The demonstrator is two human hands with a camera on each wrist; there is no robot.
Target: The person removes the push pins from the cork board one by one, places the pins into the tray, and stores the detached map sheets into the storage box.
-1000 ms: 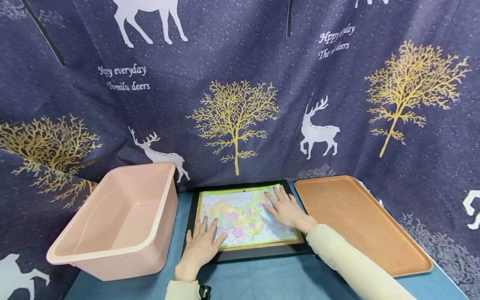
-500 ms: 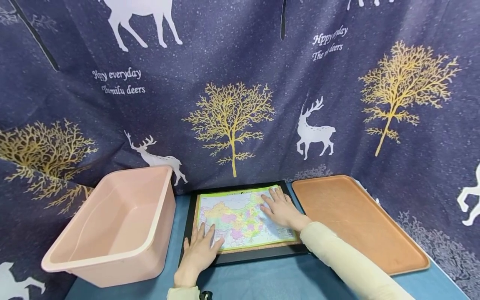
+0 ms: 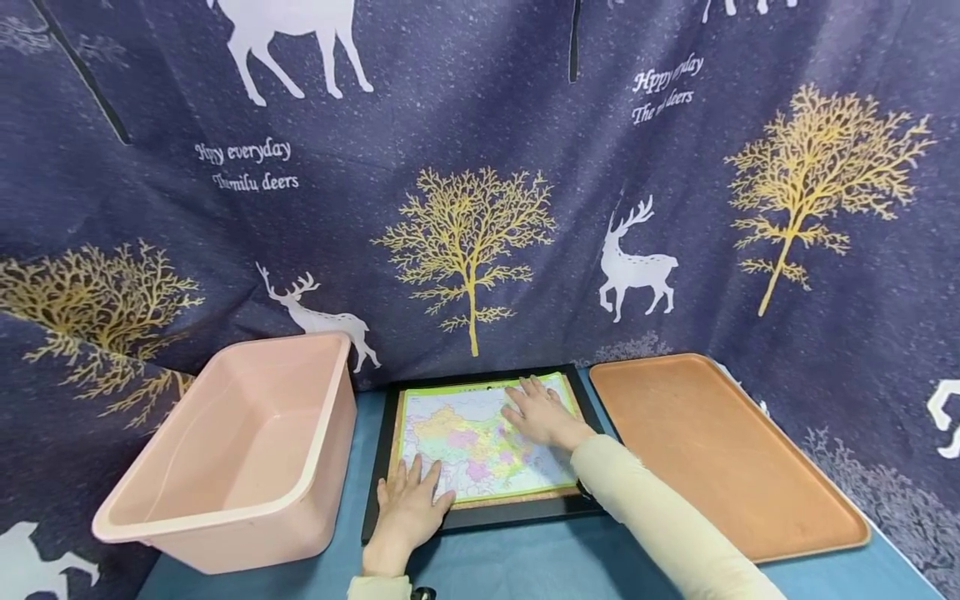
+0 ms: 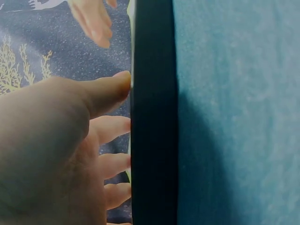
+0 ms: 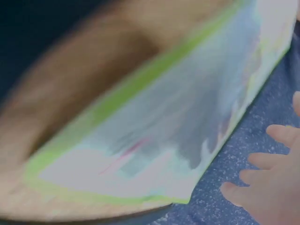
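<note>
A map sheet (image 3: 453, 429) with a green border lies on a cork board (image 3: 517, 497) in a black frame (image 3: 510, 513). My left hand (image 3: 408, 510) rests at the map's lower left corner, fingers spread and straight. Across the map's upper right part lies my right hand (image 3: 542, 414), palm down with fingers extended toward the upper left. In the left wrist view, the left fingers (image 4: 112, 127) reach behind the dark frame edge (image 4: 154, 112). The right wrist view shows the map's green edge (image 5: 117, 101) close up and blurred.
To the left stands a pink plastic tub (image 3: 232, 433). A brown tray (image 3: 712, 450) lies on the right of the blue tablecloth (image 3: 510, 567). Behind everything hangs a dark blue curtain (image 3: 525, 275) printed with deer and trees.
My right hand has slid left across the upper map, uncovering its top right corner and right border. The left hand stays at the lower left corner. The head view has shifted slightly.
</note>
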